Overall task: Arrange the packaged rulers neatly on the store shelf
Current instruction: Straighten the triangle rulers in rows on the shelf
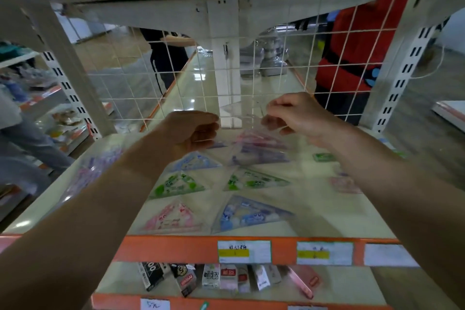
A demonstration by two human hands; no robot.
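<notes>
Where the packs lie: a pale shelf (327, 221) with an orange front edge, seen from above and in front.
Grid: a white wire grid (141, 75) closes the back of the shelf; a person in red (357, 45) stands behind it.
Left hand (193, 131): raised near the grid, fingers curled on the left edge of the held pack (251, 143).
Right hand (299, 116): level with the left, thumb and fingers pinching the held pack's upper right edge.
Held pack: a clear sleeve showing pink and purple, blurred, tilted between both hands over the back middle of the shelf.
Flat packs: triangular, in two columns. A rear blue pack (193, 161) lies at the back left, green packs (176, 185) side by side in the middle, a pink pack (171, 218) at the front left and a front blue pack (249, 214) beside it.
Labels: price labels (244, 251) stick to the orange edge.
Boxes: small boxes (211, 275) lie on the level below.
</notes>
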